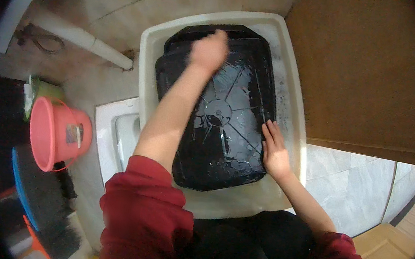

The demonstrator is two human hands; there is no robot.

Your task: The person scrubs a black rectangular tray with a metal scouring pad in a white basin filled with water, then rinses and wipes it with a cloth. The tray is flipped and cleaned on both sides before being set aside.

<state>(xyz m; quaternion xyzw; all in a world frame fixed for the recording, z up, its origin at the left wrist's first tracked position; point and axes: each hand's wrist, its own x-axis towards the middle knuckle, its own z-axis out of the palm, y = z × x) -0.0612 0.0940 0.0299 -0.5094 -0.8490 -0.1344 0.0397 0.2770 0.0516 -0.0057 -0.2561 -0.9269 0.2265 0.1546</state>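
Observation:
A large black plastic tray [230, 132] with raised ribs around a central ring lies wet in a big off-white basin [300, 133]. Its surface shines with water. Another black rim shows past its far end, perhaps a second tray beneath. My left hand [209, 52] is curled over the tray's far part and slightly blurred; whether anything is inside it cannot be told. My right hand [276, 153] lies with extended fingers against the tray's right edge, near the basin's right wall. Whitish suds or water [284, 88] show between tray and basin on the right.
A pink bucket [59, 136] lies tilted at the left, beside a white ceramic fixture [106, 117]. A white pipe [93, 43] runs near the tiled wall. A brown panel [374, 72] borders the basin on the right. Dark items with a blue edge [21, 188] are at lower left.

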